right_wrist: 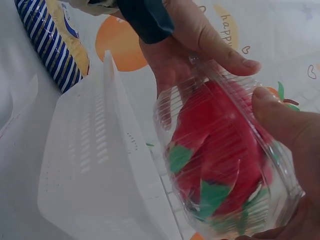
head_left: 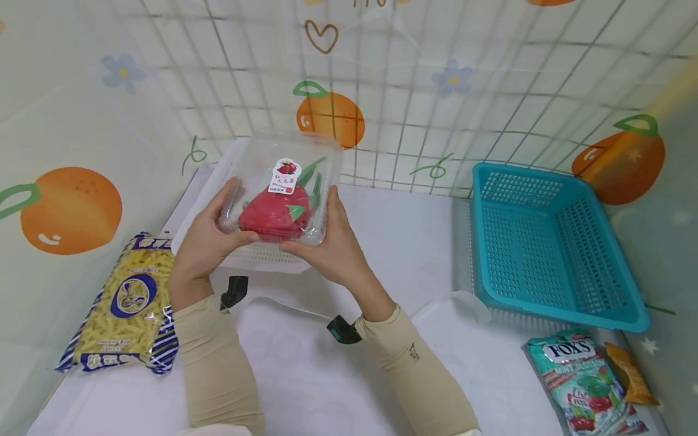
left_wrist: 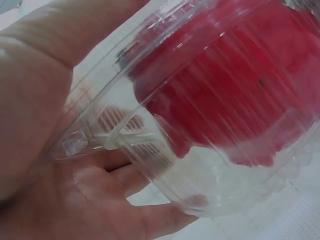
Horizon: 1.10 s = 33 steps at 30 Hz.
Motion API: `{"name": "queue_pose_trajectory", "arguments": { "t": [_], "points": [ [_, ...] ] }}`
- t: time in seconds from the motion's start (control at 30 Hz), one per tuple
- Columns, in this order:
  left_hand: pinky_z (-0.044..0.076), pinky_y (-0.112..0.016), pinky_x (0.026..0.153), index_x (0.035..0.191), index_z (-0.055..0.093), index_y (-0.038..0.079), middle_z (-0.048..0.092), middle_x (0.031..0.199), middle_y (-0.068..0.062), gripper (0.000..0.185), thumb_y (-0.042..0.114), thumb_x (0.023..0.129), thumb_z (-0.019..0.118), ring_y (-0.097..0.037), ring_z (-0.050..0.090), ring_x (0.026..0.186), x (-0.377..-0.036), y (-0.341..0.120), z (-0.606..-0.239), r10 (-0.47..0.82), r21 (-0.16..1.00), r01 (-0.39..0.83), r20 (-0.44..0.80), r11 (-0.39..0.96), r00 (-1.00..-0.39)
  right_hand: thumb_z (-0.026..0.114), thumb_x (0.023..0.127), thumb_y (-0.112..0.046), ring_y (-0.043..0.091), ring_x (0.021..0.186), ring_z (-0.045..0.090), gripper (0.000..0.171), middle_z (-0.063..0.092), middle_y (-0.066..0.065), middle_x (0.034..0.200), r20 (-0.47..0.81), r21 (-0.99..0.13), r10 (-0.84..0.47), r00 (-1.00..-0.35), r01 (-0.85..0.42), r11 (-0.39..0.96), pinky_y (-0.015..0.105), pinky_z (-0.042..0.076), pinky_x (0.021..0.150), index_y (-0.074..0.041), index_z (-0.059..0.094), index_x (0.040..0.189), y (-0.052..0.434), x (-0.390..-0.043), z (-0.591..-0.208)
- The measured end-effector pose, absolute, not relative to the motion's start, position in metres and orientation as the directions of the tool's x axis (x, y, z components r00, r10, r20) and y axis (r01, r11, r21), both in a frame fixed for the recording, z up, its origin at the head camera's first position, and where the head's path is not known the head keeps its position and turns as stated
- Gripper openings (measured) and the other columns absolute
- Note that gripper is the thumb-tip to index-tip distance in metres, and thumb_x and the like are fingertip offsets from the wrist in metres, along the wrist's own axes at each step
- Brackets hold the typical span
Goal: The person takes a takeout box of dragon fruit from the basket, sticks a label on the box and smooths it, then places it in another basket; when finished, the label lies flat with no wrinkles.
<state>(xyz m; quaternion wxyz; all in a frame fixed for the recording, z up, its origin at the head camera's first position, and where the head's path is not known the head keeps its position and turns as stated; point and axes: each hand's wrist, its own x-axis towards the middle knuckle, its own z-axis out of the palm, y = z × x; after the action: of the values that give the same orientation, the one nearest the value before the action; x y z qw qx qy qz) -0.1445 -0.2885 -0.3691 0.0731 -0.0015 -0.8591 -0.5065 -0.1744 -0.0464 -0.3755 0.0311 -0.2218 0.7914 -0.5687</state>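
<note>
Both hands hold a clear plastic clamshell box (head_left: pixel 248 203) with a red, green-tipped dragon fruit (head_left: pixel 275 213) inside and a white label on its lid. My left hand (head_left: pixel 199 245) grips the box's left side, thumb along the near edge. On the opposite side, my right hand (head_left: pixel 342 251) grips it the same way. In the left wrist view, the left fingers spread under the clear box (left_wrist: pixel 220 187). A white perforated basket (head_left: pixel 272 261) lies behind and below the box in the head view; the right wrist view has the box beside the basket's wall (right_wrist: pixel 95 145).
A yellow and blue bag of pasta (head_left: pixel 131 309) lies at the left. On the right stands a teal basket (head_left: pixel 480 242), a clear-sided one beneath it. A Fox's candy bag (head_left: pixel 586 387) and an orange packet (head_left: pixel 632 372) lie in front. A wire grid (head_left: pixel 403 133) stands behind.
</note>
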Motion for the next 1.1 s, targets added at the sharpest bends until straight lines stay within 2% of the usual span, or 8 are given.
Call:
{"name": "queue_pose_trajectory", "arguments": {
  "t": [0.1, 0.17, 0.27, 0.4, 0.57, 0.77, 0.87, 1.1],
  "points": [
    [0.045, -0.030, 0.114, 0.163, 0.019, 0.038, 0.023, 0.171, 0.007, 0.103, 0.027, 0.084, 0.085, -0.022, 0.021, 0.156, -0.143, -0.292, -0.368, -0.096, 0.882, 0.061, 0.119, 0.467, -0.988, 0.089, 0.077, -0.039, 0.018, 0.147, 0.035, 0.128, 0.024, 0.001, 0.165, 0.220, -0.911, -0.398, -0.891, -0.334, 0.243, 0.044, 0.053, 0.106, -0.024, -0.002, 0.165, -0.051, -0.175, -0.374],
    [0.044, -0.015, 0.109, 0.162, 0.021, 0.038, 0.024, 0.170, 0.008, 0.101, 0.026, 0.084, 0.085, -0.020, 0.022, 0.156, -0.143, -0.293, -0.368, -0.106, 0.894, 0.062, 0.122, 0.445, -0.987, 0.089, 0.077, -0.039, 0.018, 0.145, 0.037, 0.126, 0.027, 0.002, 0.164, 0.234, -0.908, -0.403, -0.885, -0.347, 0.235, 0.044, 0.054, 0.104, -0.025, 0.000, 0.165, -0.053, -0.175, -0.373],
    [0.042, -0.004, 0.100, 0.162, 0.024, 0.038, 0.024, 0.170, 0.008, 0.098, 0.025, 0.085, 0.083, -0.018, 0.021, 0.156, -0.142, -0.294, -0.367, -0.120, 0.909, 0.068, 0.127, 0.410, -0.985, 0.089, 0.077, -0.039, 0.018, 0.143, 0.039, 0.124, 0.030, 0.004, 0.162, 0.256, -0.902, -0.407, -0.877, -0.369, 0.226, 0.044, 0.056, 0.103, -0.026, 0.002, 0.165, -0.057, -0.176, -0.372],
    [0.044, -0.005, 0.098, 0.161, 0.026, 0.039, 0.024, 0.170, 0.009, 0.094, 0.023, 0.087, 0.082, -0.018, 0.020, 0.157, -0.140, -0.297, -0.368, -0.140, 0.920, 0.064, 0.127, 0.386, -0.982, 0.090, 0.077, -0.039, 0.017, 0.142, 0.041, 0.123, 0.033, 0.004, 0.160, 0.264, -0.894, -0.408, -0.874, -0.380, 0.237, 0.043, 0.055, 0.103, -0.023, 0.005, 0.165, -0.061, -0.177, -0.371],
    [0.043, -0.005, 0.101, 0.161, 0.029, 0.036, 0.026, 0.170, 0.008, 0.092, 0.020, 0.087, 0.081, -0.015, 0.018, 0.157, -0.139, -0.301, -0.370, -0.167, 0.935, 0.067, 0.132, 0.349, -0.977, 0.088, 0.078, -0.042, 0.020, 0.151, 0.032, 0.126, 0.024, 0.005, 0.167, 0.215, -0.889, -0.404, -0.889, -0.349, 0.295, 0.048, 0.047, 0.113, -0.015, 0.002, 0.165, -0.066, -0.175, -0.370],
    [0.047, -0.004, 0.094, 0.161, 0.033, 0.026, 0.025, 0.170, 0.003, 0.090, 0.013, 0.086, 0.082, -0.016, 0.016, 0.157, -0.138, -0.306, -0.373, -0.185, 0.980, 0.123, 0.151, 0.154, -0.971, 0.087, 0.079, -0.045, 0.023, 0.158, 0.020, 0.128, 0.011, 0.004, 0.172, 0.162, -0.886, -0.415, -0.895, -0.317, 0.338, 0.052, 0.039, 0.119, -0.010, -0.001, 0.165, -0.072, -0.175, -0.367],
    [0.047, -0.004, 0.095, 0.160, 0.034, 0.026, 0.024, 0.170, 0.002, 0.089, 0.013, 0.086, 0.082, -0.015, 0.014, 0.158, -0.138, -0.308, -0.374, -0.196, 0.986, 0.122, 0.143, 0.115, -0.970, 0.086, 0.079, -0.046, 0.022, 0.159, 0.018, 0.128, 0.009, 0.003, 0.173, 0.146, -0.882, -0.420, -0.896, -0.311, 0.355, 0.051, 0.037, 0.120, -0.010, -0.002, 0.165, -0.075, -0.175, -0.366],
    [0.042, -0.008, 0.107, 0.159, 0.036, 0.030, 0.025, 0.170, 0.006, 0.088, 0.015, 0.086, 0.082, -0.012, 0.014, 0.159, -0.138, -0.309, -0.375, -0.227, 0.987, 0.092, 0.121, 0.133, -0.966, 0.085, 0.080, -0.046, 0.023, 0.158, 0.020, 0.127, 0.011, 0.004, 0.173, 0.150, -0.868, -0.424, -0.893, -0.324, 0.376, 0.050, 0.040, 0.118, -0.010, -0.002, 0.165, -0.077, -0.175, -0.366]
  ]
}}
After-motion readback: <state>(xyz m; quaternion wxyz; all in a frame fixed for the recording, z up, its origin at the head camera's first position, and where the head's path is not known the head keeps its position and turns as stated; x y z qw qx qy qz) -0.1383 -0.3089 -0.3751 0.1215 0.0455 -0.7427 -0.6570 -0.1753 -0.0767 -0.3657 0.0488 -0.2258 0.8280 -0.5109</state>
